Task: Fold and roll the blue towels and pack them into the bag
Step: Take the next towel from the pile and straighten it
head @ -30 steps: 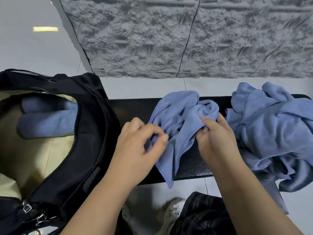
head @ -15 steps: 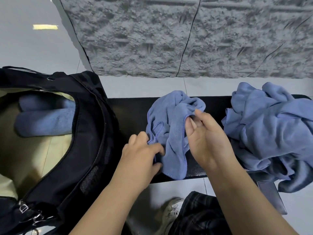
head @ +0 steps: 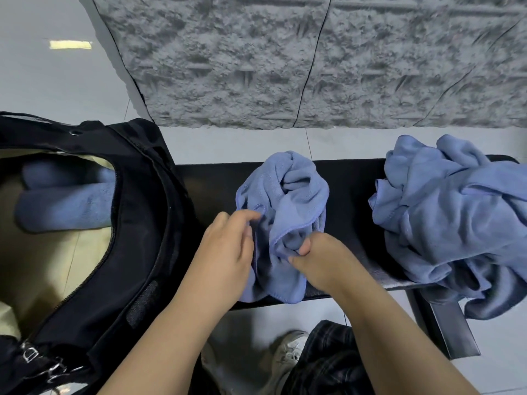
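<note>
Sitting well to the left of the left hand (head: 228, 252), the black bag (head: 137, 252) gapes open, its pale lining showing, and two rolled blue towels (head: 65, 203) lie side by side inside it, one behind the other. The bag's near wall curves close to the left forearm. The left hand lies against the left edge of a crumpled blue towel (head: 288, 195), its fingers partly curled and the fingertips touching a fold at the towel's hem; whether they actually pinch the cloth cannot be told, since the fingers are blurred. Between the two hands the towel stands bunched in a loose heap on a black bench (head: 350, 189), with its lower part hanging over the bench's near edge. The right hand (head: 322, 258) is just right of that hanging part, closed around a gathered fold of the towel, thumb and forefinger pinching the hem near the middle. Well to the right of the right hand, a bigger heap of unfolded blue towels (head: 453, 212) sits on the same bench, spilling over its near edge and right end. Below the hands, a pale shoe (head: 288, 352) and dark plaid trousers (head: 328, 363) show above a light tiled floor (head: 256, 323). Beyond the bench rises a rough grey wall (head: 285, 58).
</note>
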`<control>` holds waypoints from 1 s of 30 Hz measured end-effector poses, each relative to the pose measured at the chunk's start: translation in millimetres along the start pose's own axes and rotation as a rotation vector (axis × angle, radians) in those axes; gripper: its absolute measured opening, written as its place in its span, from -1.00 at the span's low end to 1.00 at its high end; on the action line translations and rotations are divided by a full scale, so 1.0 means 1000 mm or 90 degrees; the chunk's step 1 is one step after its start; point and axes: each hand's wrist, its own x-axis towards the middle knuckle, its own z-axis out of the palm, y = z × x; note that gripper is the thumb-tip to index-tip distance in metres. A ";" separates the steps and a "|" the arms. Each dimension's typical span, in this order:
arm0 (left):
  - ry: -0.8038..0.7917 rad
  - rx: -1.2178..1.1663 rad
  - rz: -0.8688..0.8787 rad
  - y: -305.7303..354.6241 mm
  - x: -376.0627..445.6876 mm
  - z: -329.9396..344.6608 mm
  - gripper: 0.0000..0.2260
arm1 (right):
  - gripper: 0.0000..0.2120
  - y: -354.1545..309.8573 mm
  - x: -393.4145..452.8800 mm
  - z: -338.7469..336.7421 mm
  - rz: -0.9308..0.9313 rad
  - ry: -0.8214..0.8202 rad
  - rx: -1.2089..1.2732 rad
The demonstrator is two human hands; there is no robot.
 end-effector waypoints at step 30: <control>0.170 -0.469 -0.033 0.033 0.003 -0.019 -0.74 | -0.63 -0.038 -0.014 -0.019 -0.274 -0.045 0.674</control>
